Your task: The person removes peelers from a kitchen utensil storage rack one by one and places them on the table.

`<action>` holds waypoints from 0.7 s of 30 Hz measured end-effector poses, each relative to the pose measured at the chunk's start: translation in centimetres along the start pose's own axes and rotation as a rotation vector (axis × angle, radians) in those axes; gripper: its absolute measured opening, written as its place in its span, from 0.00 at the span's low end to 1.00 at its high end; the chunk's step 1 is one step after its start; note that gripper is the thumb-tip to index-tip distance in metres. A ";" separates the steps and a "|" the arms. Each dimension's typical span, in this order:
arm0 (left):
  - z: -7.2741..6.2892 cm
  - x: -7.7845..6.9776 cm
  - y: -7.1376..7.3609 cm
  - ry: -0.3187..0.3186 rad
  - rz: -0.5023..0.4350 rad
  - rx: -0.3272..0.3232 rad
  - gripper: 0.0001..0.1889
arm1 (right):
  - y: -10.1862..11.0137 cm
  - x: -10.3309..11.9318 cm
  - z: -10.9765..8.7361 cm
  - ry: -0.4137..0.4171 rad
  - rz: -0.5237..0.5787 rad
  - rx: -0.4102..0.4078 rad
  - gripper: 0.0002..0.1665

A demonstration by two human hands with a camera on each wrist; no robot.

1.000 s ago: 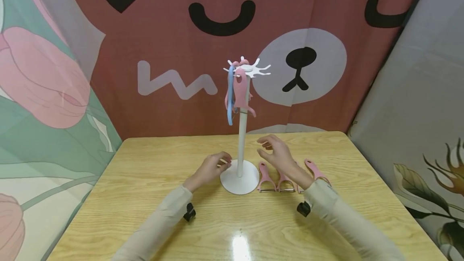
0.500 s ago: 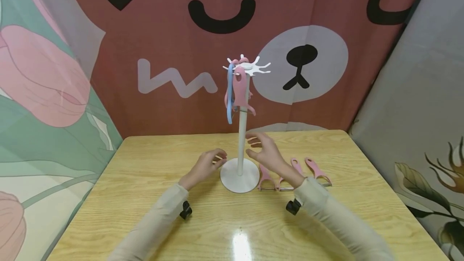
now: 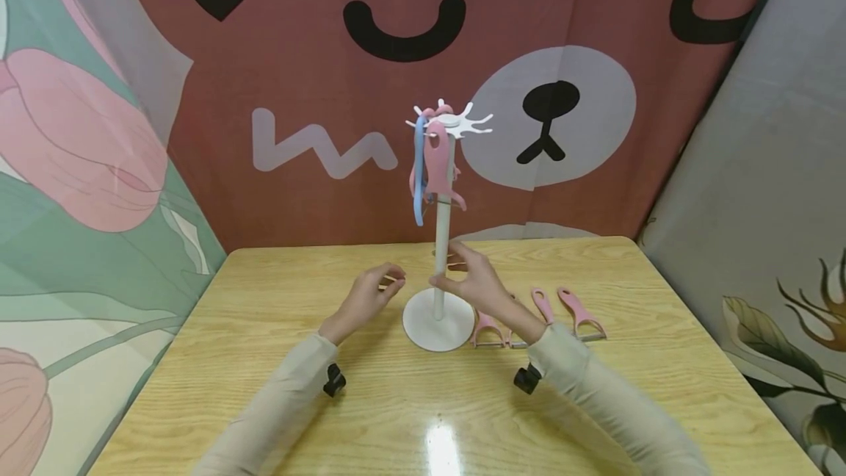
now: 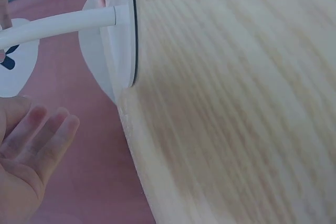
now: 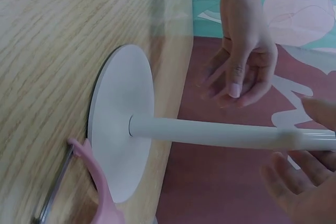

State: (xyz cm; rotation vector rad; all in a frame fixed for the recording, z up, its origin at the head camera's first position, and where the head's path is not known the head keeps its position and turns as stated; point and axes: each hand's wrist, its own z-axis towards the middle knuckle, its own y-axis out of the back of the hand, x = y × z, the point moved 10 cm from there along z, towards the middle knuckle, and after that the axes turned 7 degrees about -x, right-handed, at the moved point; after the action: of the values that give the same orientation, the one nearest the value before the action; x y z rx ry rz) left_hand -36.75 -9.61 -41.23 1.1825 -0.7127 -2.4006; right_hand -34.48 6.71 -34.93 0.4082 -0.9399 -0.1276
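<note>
A white stand [image 3: 439, 320] with a round base, an upright pole and a branched hook top stands on the table. Around the pole is my right hand [image 3: 479, 286], thumb in front and fingers behind; in the right wrist view a gap shows between thumb and pole, and firm contact cannot be told. Left of the stand, my left hand [image 3: 366, 298] hovers with loosely bent fingers, holding nothing. From the hooks hang a pink peeler [image 3: 437, 160], a blue peeler [image 3: 419, 175] and more pink pieces, partly hidden. Right of the base lie several pink peelers [image 3: 580, 314], some partly behind my right wrist.
The wooden table [image 3: 264, 358] ends at a back edge against a printed bear curtain [image 3: 297, 204]. A floral curtain [image 3: 747, 241] hangs at the right side. Black wrist cameras are strapped under both sleeves.
My right hand has moved left from above the peelers to the pole, uncovering more peeler handles. My left hand has drawn away from the base, to the left. The hanging peelers stay put.
</note>
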 end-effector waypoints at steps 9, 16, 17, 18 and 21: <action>0.5 -0.4 0.9 -0.016 -0.001 -0.044 0.07 | 0.0 -1.3 0.1 -0.006 0.059 -0.090 0.16; 0.6 -0.8 1.2 -0.035 -0.002 -0.064 0.08 | 0.4 -1.5 -0.1 0.021 0.048 -0.138 0.13; 0.6 -0.8 1.3 -0.034 -0.003 -0.063 0.08 | 0.4 -1.5 -0.1 0.022 0.042 -0.141 0.13; 0.6 -0.9 1.3 -0.034 -0.006 -0.064 0.08 | 0.4 -1.5 -0.1 0.027 0.036 -0.142 0.13; 0.6 -1.1 1.6 -0.036 -0.027 -0.081 0.08 | 0.4 -1.4 0.0 0.032 0.017 -0.145 0.12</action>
State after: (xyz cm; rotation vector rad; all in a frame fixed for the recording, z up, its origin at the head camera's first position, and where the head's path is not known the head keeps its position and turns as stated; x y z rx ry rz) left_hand -36.44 -10.17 -39.26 1.1263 -0.6078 -2.4537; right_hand -35.33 7.48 -35.84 0.2672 -0.8964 -0.1719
